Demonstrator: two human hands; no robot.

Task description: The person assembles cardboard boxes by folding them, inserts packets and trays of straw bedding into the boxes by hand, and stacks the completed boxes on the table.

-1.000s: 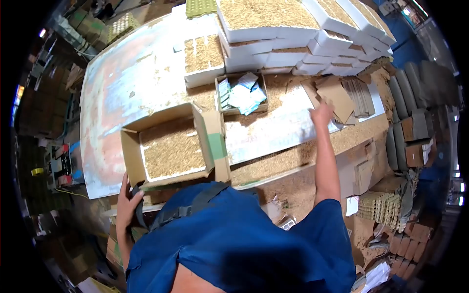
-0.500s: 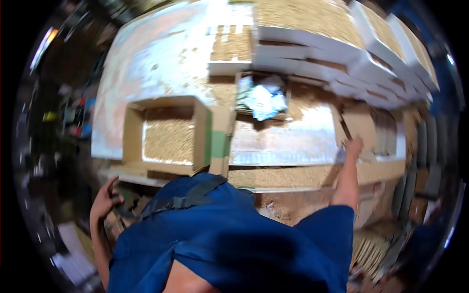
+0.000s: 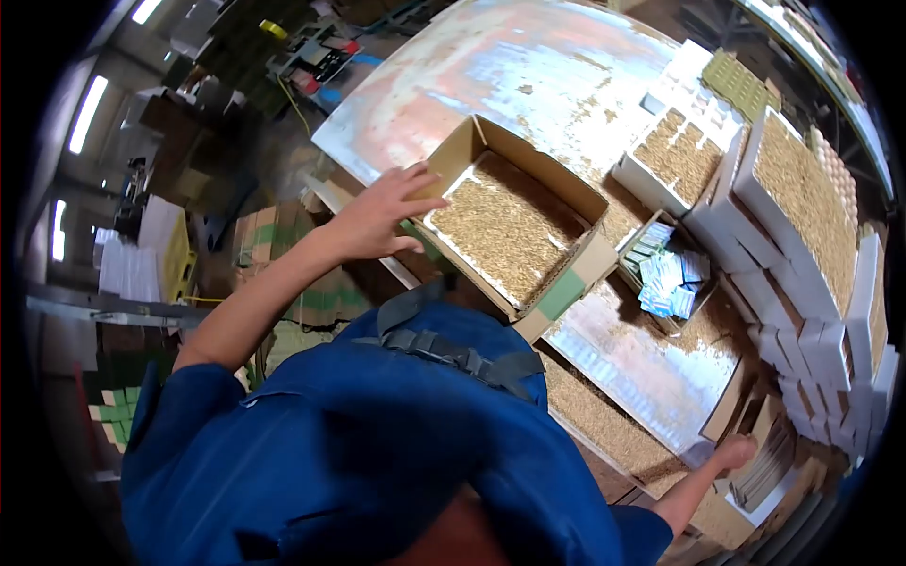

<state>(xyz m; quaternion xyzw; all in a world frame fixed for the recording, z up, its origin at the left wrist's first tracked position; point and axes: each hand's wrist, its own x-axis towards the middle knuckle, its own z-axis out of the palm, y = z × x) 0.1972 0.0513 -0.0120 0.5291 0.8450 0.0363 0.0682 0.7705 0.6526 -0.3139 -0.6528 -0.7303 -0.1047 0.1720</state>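
An open cardboard box (image 3: pixel 578 189) holds a white-edged layer of tan, husk-like loose material (image 3: pixel 510 226). My left hand (image 3: pixel 392 212) is at the box's left wall, its fingers spread near the rim; whether they touch it I cannot tell. Far to the right, my right hand (image 3: pixel 736 453) is closed on a piece of brown cardboard (image 3: pixel 763 426). Below that hand, a stack of thin cardboard sheets (image 3: pixel 766 472) stands in a white holder. Between the hands sits a small box (image 3: pixel 672 325) with blue and white packets (image 3: pixel 668 283).
Stacked white foam boxes (image 3: pixel 802 226) filled with the tan material rise on the right. A smaller white tray (image 3: pixel 675 156) stands behind the packets. Loose material lies over the worn tabletop (image 3: pixel 453 75) and in a trough (image 3: pixel 604 415) along its front edge.
My view has turned left and tilted. My left hand has risen from beside my body to the cardboard box's left wall. The right hand remains at the cardboard piece.
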